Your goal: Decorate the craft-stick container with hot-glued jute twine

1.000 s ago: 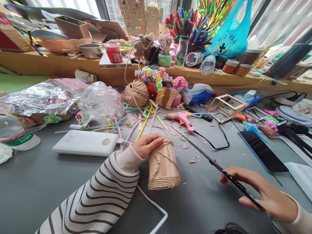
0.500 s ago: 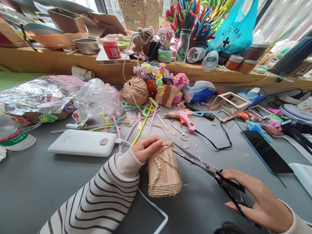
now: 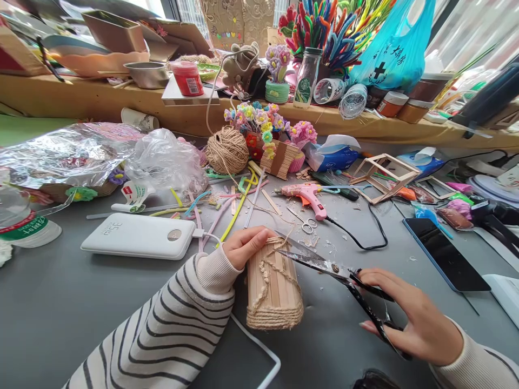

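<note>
A cylinder of wooden craft sticks (image 3: pixel 272 286) wound with twine lies on the grey table (image 3: pixel 60 319) in front of me. My left hand (image 3: pixel 245 246) grips its far end, fingers curled over the rim. My right hand (image 3: pixel 409 316) holds black-handled scissors (image 3: pixel 324 266), blades slightly parted. Their tips sit at the loose twine end on the cylinder's far rim.
A twine ball (image 3: pixel 227 150) feeds a strand toward the cylinder. Around lie a white power bank (image 3: pixel 138 236) with cable, pink glue gun (image 3: pixel 305 193), small scissors (image 3: pixel 305 222), a phone (image 3: pixel 445 253), pipe cleaners, plastic bags, a craft-stick frame (image 3: pixel 383 174). A cluttered wooden shelf (image 3: pixel 101 102) runs behind.
My right hand has swung the scissors leftward from the table's right side up to the cylinder's far end. The left hand has stayed on the cylinder.
</note>
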`<state>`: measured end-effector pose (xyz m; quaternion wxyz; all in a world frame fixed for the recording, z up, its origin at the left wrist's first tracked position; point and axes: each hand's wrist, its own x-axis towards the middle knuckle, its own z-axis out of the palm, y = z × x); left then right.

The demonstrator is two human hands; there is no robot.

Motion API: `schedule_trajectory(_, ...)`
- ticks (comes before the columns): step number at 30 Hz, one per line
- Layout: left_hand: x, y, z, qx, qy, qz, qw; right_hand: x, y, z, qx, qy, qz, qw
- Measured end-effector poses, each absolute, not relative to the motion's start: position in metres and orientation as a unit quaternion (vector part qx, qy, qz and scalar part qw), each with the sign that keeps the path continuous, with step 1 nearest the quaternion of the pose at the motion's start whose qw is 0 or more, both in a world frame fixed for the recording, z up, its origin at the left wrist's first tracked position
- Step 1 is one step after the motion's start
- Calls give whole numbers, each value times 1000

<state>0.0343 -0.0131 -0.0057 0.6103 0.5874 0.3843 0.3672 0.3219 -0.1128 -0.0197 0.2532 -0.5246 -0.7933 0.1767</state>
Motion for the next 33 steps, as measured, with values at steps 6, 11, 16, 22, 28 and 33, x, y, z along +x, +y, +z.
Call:
schedule_trajectory(6,35,-12,-11,591,374,368,613,327,-108,-21,-501,-834,117,200)
schedule_trajectory(11,35,-12,-10,588,373,363,618,323,-106,-22,-489,-843,74,211)
schedule_trajectory(16,34,-13,-7,579,374,366,626,319,-104,-21,-461,-861,51,211)
schedule_trajectory(22,34,-13,-7,572,374,374,627,317,-100,-19,-443,-875,12,196)
schedule_trajectory(28,36,-13,-7,581,371,388,611,317,-103,-20,-444,-876,-2,190)
schedule_trajectory(33,37,-14,-6,557,375,396,626,315,-103,-22,-447,-873,20,195)
